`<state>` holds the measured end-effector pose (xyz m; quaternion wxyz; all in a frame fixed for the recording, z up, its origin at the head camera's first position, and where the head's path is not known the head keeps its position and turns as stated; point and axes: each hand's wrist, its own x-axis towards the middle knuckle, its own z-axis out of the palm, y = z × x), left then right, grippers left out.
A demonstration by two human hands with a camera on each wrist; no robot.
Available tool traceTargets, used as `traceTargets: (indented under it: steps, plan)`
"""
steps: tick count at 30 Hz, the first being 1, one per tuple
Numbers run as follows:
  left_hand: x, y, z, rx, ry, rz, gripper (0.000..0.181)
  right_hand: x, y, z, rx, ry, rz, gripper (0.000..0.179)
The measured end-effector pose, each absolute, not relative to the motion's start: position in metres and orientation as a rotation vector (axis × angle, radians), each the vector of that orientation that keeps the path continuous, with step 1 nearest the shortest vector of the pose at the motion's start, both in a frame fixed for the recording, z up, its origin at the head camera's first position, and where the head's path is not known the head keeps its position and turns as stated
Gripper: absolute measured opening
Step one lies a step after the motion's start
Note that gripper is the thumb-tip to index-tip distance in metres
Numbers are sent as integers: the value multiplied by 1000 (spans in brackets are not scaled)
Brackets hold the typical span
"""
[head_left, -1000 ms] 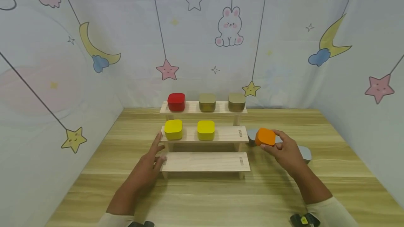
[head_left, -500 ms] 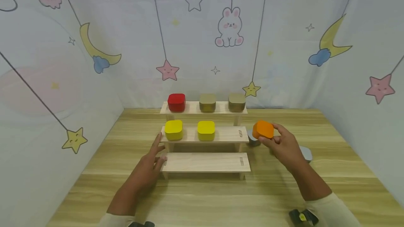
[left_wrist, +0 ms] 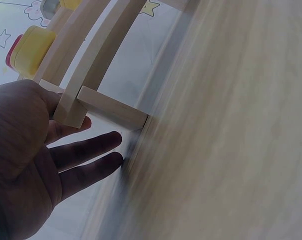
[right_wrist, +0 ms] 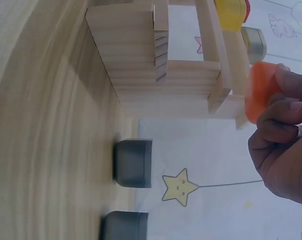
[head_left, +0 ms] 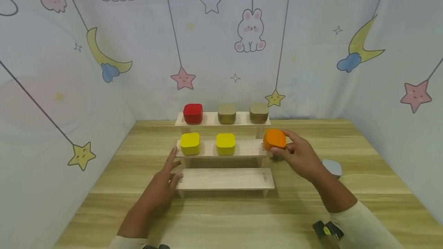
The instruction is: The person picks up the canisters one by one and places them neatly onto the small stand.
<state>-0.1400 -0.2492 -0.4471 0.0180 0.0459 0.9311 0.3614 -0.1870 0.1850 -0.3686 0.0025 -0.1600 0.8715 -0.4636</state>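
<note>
A three-tier wooden stand (head_left: 223, 179) is on the table in the head view. My right hand (head_left: 301, 158) pinches an orange rounded-square block (head_left: 274, 139) between thumb and fingers, overlapping the right end of the middle tier. In the right wrist view the orange block (right_wrist: 260, 90) is raised beside the shelf ends. Two yellow blocks, one left (head_left: 190, 144) and one central (head_left: 225, 144), sit on the middle tier. With fingers extended, my left hand (head_left: 160, 183) touches the stand's left end. Its thumb lies at the bottom board, its index fingertip at the middle board.
On the top tier stand a red block (head_left: 193, 113) and two olive-tan blocks (head_left: 226, 113). A grey block (head_left: 332, 167) rests on the table behind my right forearm. The right wrist view shows another grey block (right_wrist: 133, 163) near the stand. Patterned cloth walls (head_left: 311, 87) enclose the table.
My right hand has carried the orange block left and slightly up, from beside the stand to the middle tier's right end. The left hand keeps its place.
</note>
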Motion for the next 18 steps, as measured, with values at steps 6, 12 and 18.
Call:
traceTargets:
  steps: [6, 12, 18]
  plan:
    - [-140, -250, -447, 133, 2886, 1121, 90, -189, 174, -360, -602, 2766, -1348, 70]
    - [-141, -250, -448, 141, 2887, 1132, 90, -194, 167, -357, -666, 2731, -1283, 67]
    - [-141, -250, -448, 172, 2895, 1156, 90, -199, 160, -356, -663, 2697, -1233, 70]
